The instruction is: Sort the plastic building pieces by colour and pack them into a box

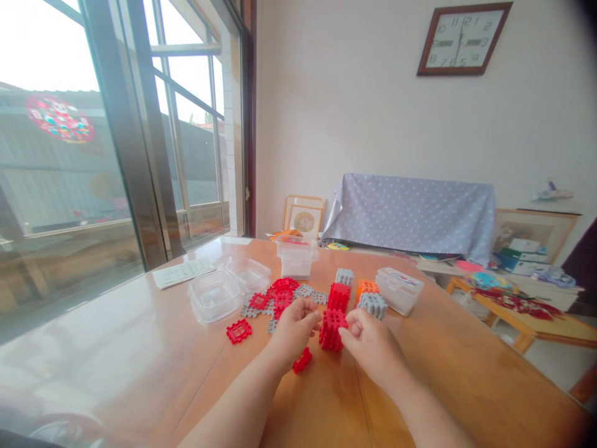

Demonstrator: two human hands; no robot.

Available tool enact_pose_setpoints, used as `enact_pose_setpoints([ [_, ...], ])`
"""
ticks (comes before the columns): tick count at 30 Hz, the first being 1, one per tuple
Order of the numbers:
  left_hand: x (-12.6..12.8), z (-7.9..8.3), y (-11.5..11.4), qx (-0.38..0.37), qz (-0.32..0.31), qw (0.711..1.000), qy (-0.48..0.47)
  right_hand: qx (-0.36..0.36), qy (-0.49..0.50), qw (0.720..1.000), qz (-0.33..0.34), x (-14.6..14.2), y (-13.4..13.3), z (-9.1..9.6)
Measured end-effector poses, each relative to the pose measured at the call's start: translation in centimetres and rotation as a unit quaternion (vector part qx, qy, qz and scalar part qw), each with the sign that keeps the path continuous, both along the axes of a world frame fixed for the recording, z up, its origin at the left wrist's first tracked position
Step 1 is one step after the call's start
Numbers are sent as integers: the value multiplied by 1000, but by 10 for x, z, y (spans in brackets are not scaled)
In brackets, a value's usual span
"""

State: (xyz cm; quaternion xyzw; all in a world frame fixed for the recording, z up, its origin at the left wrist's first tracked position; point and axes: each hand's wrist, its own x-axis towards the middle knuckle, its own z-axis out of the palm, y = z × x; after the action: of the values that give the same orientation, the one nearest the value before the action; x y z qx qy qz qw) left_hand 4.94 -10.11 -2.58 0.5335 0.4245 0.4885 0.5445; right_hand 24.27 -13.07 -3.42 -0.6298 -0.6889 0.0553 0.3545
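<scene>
A stack of red lattice tiles (331, 331) with notched edges stands on the wooden table (224, 398) between my two hands. My right hand (370, 339) pinches the right edge of a red tile at the top of this stack. Just left of the stack is my left hand (296, 326), its thumb and fingers curled together; whatever lies between them is hidden. Below that hand rests a loose red tile (302, 360), partly covered. Another red tile (239, 331) lies flat farther left. Behind my left hand spreads a heap of red tiles (283, 302) mixed with grey tiles (250, 306).
Farther back stand another red stack (339, 297), grey stacks (372, 305) and an orange stack (368, 286). Clear plastic boxes (215, 295) sit at left, a tall clear container (296, 258) behind, and a lidded box (400, 291) at right. A paper sheet (183, 272) lies by the window.
</scene>
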Motion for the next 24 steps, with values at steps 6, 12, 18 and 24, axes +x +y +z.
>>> enact_pose_setpoints([
  [6,-1,-4,3,23,-14,1000,13,-13,12,1000,7,5,-6,11],
  [12,0,3,-2,37,-33,999,14,-26,5,1000,5,6,-7,13],
  [18,0,5,-3,41,-35,998,17,-36,7,999,14,5,-8,14],
  [24,0,3,-1,43,-22,998,32,-39,16,999,26,6,-10,13],
])
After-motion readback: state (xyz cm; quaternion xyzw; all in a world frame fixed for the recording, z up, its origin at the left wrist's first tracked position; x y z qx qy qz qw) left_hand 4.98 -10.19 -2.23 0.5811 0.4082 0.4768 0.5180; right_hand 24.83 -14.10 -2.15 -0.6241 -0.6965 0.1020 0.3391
